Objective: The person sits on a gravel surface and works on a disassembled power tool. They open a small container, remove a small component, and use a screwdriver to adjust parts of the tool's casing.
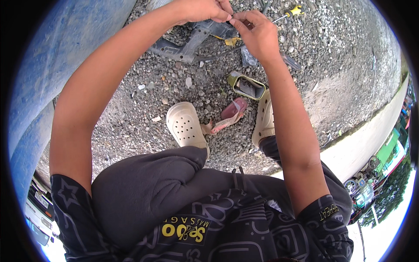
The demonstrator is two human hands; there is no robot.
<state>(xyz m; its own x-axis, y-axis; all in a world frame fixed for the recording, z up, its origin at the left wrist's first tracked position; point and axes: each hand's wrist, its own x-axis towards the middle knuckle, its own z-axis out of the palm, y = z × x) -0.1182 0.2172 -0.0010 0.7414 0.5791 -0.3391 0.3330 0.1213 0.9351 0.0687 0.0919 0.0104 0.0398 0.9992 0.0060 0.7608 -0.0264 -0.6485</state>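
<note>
My left hand point(206, 10) and my right hand point(258, 36) meet at the top of the view, fingertips pinched together. Whatever they hold is too small and hidden to make out. Just below them, a black plastic part point(188, 49) with a curved, open frame lies on the gravel, partly covered by my hands. A dark cable point(221, 55) runs beside it. Under my right hand are a small yellow piece point(232, 41) and a crumpled clear plastic bag point(248, 58). To the right of that hand rests a screwdriver point(295, 11) with a yellow handle.
Between my beige clogs point(185, 124) lie a pink oval object point(234, 108) and a torn strip point(227, 123). An open rectangular tin point(232, 78) stands nearby. A large blue surface point(65, 52) rises on the left, and a concrete edge point(371, 126) runs along the right.
</note>
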